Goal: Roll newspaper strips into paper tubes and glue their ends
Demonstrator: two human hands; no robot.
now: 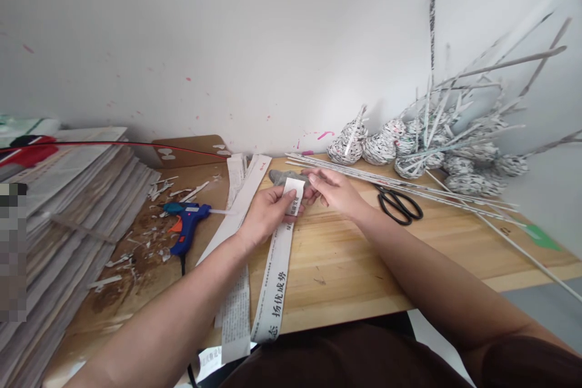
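Between both hands, a newspaper strip (278,260) runs lengthwise toward the body; left hand (266,215) fingers pinch its folded far end, right hand (334,191) fingers touch it from beside.

Single head camera, looking forward-down, close over table (345,267).

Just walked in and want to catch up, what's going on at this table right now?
A person sits at a wooden table, holding the top end of a long newspaper strip with both hands. The left hand pinches its folded end; the right hand steadies it against a small grey object behind. A blue glue gun lies to the left, black scissors to the right, with woven paper pieces by the wall.
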